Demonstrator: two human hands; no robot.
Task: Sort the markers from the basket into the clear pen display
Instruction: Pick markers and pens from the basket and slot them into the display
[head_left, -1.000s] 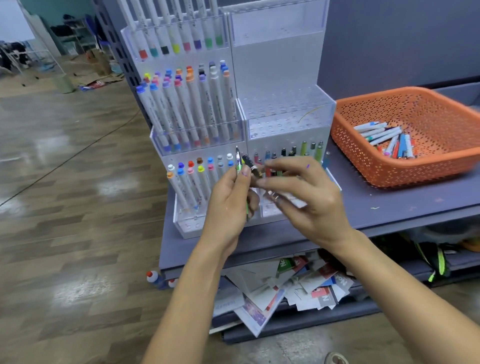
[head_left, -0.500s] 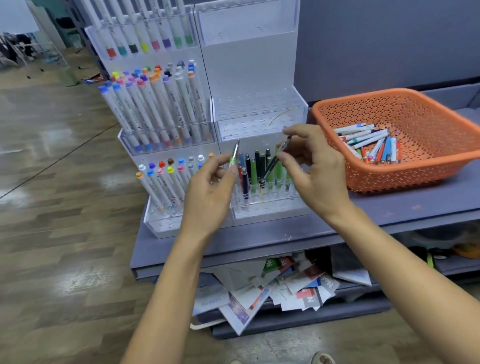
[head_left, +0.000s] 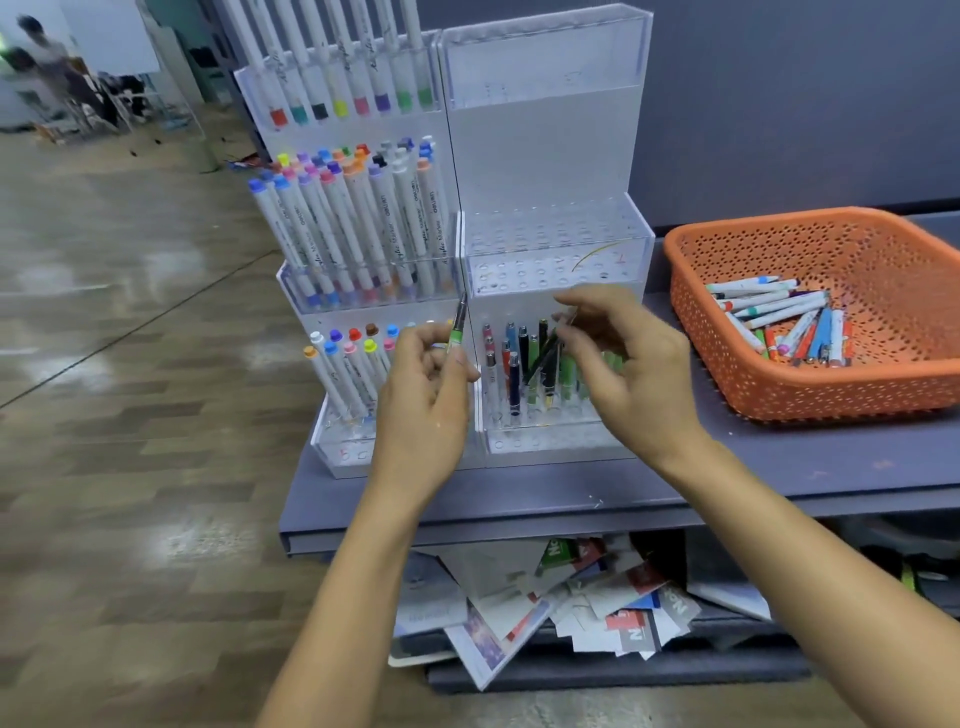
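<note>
Green pen (head_left: 456, 334): I am holding it upright, its dark narrow end pointing up, in front of the seam between the two halves of the display.
Left hand (head_left: 423, 400): my thumb and fingers are curling round the green pen's lower barrel, clamped on it.
Dark pen (head_left: 544, 355): it is leaning tilted among the standing pens in the lowest tier of the right half, lower end down by the holes.
Right hand (head_left: 628, 369): my thumb and forefinger are pinching the dark pen's upper end, though blur is softening the fingertips.
Standing pens (head_left: 514, 376): red, blue, black and green ones are standing in the same tier, just beside the dark pen.
Display (head_left: 545, 156): clear and stepped, its two halves are sitting side by side on the shelf.
White markers (head_left: 358, 228): with coloured caps, they are filling the tiers of the left half.
Basket (head_left: 779, 218): orange and perforated, it is sitting to the right of the display.
Loose markers (head_left: 779, 312): they are lying heaped inside the basket.
Shelf (head_left: 779, 467): grey, it is carrying the display and the basket.
Papers (head_left: 571, 597): they are lying jumbled under the shelf.
</note>
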